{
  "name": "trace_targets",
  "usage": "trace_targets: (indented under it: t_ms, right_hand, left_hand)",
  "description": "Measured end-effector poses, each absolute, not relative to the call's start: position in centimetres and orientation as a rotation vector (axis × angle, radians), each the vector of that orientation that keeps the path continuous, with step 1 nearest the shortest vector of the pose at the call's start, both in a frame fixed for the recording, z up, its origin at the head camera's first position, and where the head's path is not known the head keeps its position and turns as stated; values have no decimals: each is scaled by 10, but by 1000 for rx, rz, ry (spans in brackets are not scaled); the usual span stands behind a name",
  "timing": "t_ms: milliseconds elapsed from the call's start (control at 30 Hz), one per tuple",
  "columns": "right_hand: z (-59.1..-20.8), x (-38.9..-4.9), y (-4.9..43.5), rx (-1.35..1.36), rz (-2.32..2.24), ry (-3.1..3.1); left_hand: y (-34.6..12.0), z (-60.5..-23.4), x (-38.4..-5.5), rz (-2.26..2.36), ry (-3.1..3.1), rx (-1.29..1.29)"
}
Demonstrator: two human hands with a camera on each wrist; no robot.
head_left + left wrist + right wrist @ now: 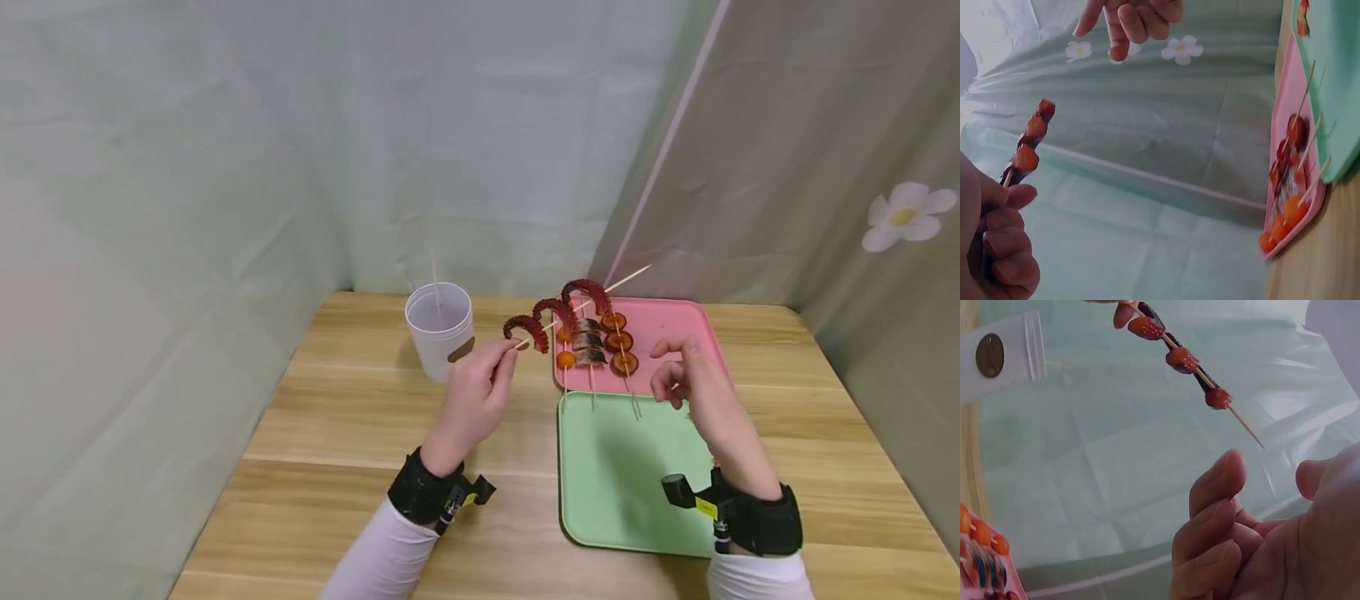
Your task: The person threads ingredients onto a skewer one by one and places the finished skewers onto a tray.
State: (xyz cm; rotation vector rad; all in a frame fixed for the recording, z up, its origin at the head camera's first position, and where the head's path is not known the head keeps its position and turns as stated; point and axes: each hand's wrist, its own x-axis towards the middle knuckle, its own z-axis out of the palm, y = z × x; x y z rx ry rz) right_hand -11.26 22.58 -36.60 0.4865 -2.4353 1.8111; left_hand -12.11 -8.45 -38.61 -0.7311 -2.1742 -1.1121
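Observation:
My left hand point(472, 396) pinches the lower end of a wooden skewer, holding it raised and slanting up to the right. Three curved dark-red octopus tentacle pieces point(557, 312) are threaded along this skewer, and its bare pointed tip sticks out past the last one point(1217, 398). To the right, my right hand point(701, 387) hovers over the trays with fingers loosely bent and nothing in them. In the right wrist view, a gap shows between its thumb and fingertips point(1229, 472), with the skewer tip beyond them.
A pink tray point(678, 321) holds skewers of orange balls point(566, 359), silvery fish slices point(589, 342) and round brown slices point(624, 362). In front lies a green tray point(615, 500), with a small reddish piece point(1303, 19) on it. A white cup point(431, 346) containing a thin stick stands left.

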Motion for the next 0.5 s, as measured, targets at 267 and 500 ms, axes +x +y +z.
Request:
trace_targets:
  t_ms: [267,500]
  right_hand:
    - [-367,-115,232,481,1708,-2625]
    - [-381,-117,233,476,1484,-2929]
  left_hand:
    - [-54,-396,-134,-1404,-2281,-596]
    - [-19,-412,-142,-1627,-2382,-467]
